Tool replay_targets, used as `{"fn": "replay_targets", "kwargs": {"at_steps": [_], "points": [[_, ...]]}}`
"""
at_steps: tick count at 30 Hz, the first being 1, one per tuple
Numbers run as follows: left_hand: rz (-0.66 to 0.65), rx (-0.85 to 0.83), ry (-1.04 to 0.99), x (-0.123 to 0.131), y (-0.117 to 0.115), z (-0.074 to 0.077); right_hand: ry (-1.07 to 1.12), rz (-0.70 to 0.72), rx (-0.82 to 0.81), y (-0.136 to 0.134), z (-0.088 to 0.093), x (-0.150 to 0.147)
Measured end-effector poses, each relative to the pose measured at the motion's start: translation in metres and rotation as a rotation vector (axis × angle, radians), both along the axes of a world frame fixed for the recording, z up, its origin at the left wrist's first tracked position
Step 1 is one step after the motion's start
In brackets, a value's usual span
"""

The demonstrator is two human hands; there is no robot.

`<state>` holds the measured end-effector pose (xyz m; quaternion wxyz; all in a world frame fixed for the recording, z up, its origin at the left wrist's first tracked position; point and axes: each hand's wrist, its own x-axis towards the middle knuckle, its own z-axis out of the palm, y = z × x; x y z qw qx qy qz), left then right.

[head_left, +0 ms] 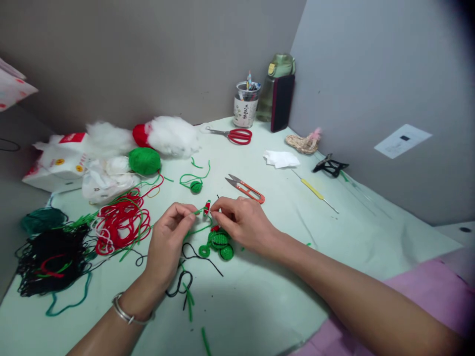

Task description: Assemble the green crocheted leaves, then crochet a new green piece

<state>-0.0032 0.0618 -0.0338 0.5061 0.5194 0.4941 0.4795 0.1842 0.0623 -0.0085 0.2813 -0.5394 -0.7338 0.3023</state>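
Yarn (200, 211), thin and green, pinched in the left hand (169, 231), is best kept taut; the right hand's (245, 220) hold, at three o'clock, is unclear.

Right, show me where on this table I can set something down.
Bare patches lie between the red scissors and orange snips, and between the snips and yellow tool. The left side is crowded with red yarn and black yarn; green crocheted pieces crowd the right hand.
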Motion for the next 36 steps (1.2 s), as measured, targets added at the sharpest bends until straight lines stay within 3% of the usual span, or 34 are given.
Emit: {"fn": "replay_targets", "kwargs": {"at_steps": [9, 18, 25, 30, 36], "points": [[-0.023, -0.066, -0.185, -0.001, 0.001, 0.004, 0.281, -0.095, -0.109, 0.003, 0.002, 0.003], [-0.170, 0.031, 0.187, 0.002, -0.002, 0.005, 0.463, -0.026, -0.004, 0.002, 0.005, 0.004], [-0.174, 0.139, 0.314, 0.006, -0.005, 0.010, 0.725, -0.019, -0.146, 0.000, 0.010, 0.002], [-0.261, 0.103, 0.197, 0.007, -0.008, 0.011, 0.836, 0.039, -0.171, 0.000, 0.010, 0.003], [-0.269, 0.014, 0.076, 0.006, -0.010, 0.008, 0.873, 0.031, -0.184, 0.002, 0.010, 0.005]]}}
